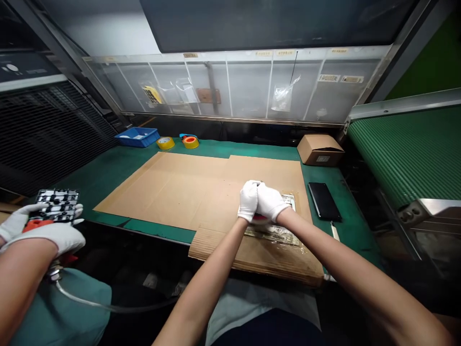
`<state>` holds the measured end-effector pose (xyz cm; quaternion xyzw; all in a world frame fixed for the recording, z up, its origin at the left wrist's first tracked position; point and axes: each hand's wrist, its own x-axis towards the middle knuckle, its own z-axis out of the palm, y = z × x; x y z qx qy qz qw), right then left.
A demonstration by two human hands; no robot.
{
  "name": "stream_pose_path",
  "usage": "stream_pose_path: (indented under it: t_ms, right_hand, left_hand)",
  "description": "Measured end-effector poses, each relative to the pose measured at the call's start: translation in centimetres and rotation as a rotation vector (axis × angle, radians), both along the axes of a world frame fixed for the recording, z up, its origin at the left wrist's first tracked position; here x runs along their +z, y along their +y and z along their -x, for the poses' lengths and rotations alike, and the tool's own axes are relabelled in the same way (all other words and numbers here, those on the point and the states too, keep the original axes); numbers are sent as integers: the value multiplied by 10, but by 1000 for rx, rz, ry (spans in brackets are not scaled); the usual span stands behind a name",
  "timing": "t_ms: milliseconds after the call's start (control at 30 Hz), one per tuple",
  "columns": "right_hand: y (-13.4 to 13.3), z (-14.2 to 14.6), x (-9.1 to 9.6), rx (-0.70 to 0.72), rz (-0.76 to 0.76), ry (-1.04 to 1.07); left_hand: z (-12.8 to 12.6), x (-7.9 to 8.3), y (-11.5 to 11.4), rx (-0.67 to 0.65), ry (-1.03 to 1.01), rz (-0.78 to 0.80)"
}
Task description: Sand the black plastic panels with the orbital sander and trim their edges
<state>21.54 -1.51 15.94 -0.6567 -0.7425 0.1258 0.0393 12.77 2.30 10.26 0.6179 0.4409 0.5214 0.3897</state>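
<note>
My left hand (248, 199) and my right hand (271, 201), both in white gloves, are closed and pressed together over the right part of the cardboard. What their fingers hold is hidden. A round, blurred thing with a red part (260, 220) shows just under them; I cannot tell whether they grip it. Below and beside my right hand lies a flat metallic-looking plate (284, 234) with shiny clear tape around its edges. It rests on a stack of cardboard (259, 257) at the bench's front edge. A larger cardboard sheet (180, 187) extends to the left.
A black phone-like slab (324, 202), a white-handled tool (334, 231) and a cardboard box (320, 150) sit to the right. Tape rolls (165, 142) and a blue tray (137, 137) stand at the back left. At far left, a co-worker's gloved hands hold a black-and-silver part (59, 204).
</note>
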Motion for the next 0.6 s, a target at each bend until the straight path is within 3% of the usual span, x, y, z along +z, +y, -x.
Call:
stream_pose_path:
  t_ms: [133, 333, 500, 533, 600]
  right_hand:
    - [-9, 8, -6, 118, 34, 8]
    - [6, 23, 5, -20, 28, 30]
    - [-17, 25, -9, 301, 8, -8]
    - [-18, 20, -10, 328, 5, -2]
    - [-13, 7, -8, 247, 18, 34]
  left_hand:
    - [11, -4, -18, 54, -47, -26]
    - [23, 10, 2, 52, -38, 78]
    - [35, -9, -35, 127, -20, -42]
    - [31, -13, -37, 135, -21, -68]
    - [15, -14, -28, 112, -13, -90]
